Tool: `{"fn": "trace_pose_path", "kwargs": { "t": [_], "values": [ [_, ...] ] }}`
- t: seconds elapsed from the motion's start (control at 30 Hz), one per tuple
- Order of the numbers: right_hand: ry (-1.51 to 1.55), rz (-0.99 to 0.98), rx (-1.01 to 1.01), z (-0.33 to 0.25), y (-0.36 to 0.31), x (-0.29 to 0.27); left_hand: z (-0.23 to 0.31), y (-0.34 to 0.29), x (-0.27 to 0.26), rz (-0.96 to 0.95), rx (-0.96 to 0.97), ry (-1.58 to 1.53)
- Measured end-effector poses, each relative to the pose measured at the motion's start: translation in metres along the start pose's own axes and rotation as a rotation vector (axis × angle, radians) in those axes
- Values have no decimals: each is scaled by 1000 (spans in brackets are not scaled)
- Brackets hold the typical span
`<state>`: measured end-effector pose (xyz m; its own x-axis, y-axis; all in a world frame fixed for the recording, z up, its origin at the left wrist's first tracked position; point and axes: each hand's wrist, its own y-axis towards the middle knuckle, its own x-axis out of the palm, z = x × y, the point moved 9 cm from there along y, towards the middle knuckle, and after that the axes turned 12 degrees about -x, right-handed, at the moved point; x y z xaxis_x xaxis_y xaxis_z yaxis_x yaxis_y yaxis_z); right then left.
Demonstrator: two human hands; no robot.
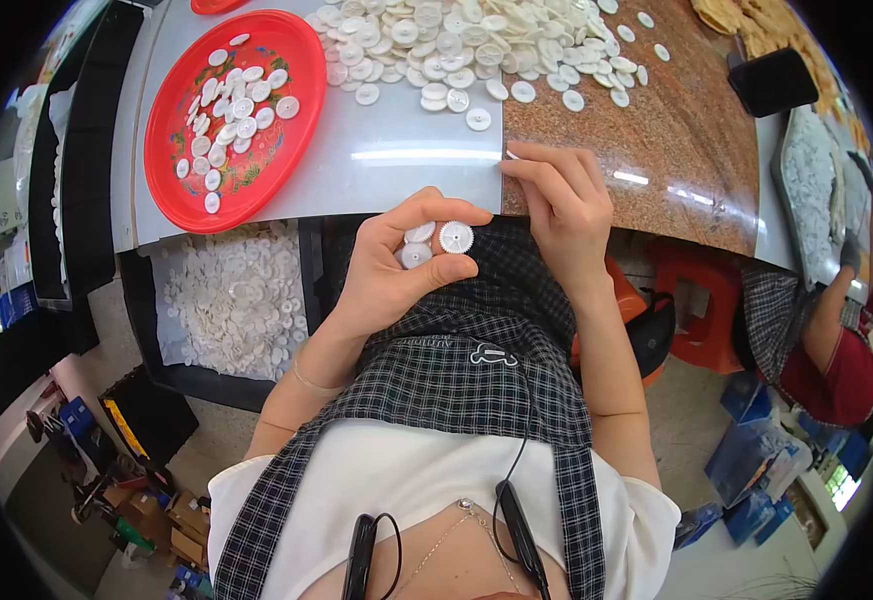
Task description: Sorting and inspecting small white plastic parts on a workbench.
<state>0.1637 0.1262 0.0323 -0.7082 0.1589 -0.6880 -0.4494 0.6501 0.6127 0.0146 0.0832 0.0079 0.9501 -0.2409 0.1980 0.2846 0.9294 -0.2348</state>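
Several small white plastic gears [456, 238] rest in my left hand [393, 256], which is closed round them just off the near edge of the table. One toothed gear faces up between thumb and forefinger; the others lie deeper in the palm. My right hand [564, 197] is at the table edge, to the right of the left one. Its thumb and fingers are pressed together, and a sliver of something white shows at the fingertips, too small to name. Beyond both hands, a big heap of white gears [437, 50] spreads over the table.
A red plate [165, 150] with white gears stands at the left of the table [407, 150]. Below it is a black bin [207, 392] full of white pieces. A dark phone-like object [772, 82] stands at the right. At far right another person's arm [825, 315] reaches to a tray [807, 200].
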Motion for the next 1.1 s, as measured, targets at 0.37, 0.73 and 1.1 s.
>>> {"fn": "trace_pose_path", "kwargs": {
  "t": [0.37, 0.73, 1.1],
  "values": [
    [488, 113, -29, -41, 8, -9, -24, 5, 18, -148, -236, -604],
    [567, 178, 112, -15, 11, 0, -8, 2, -7, 143, -94, -137],
    [81, -23, -18, -10, 16, 17, -1, 1, -7, 165, 2, -16]
  ]
}}
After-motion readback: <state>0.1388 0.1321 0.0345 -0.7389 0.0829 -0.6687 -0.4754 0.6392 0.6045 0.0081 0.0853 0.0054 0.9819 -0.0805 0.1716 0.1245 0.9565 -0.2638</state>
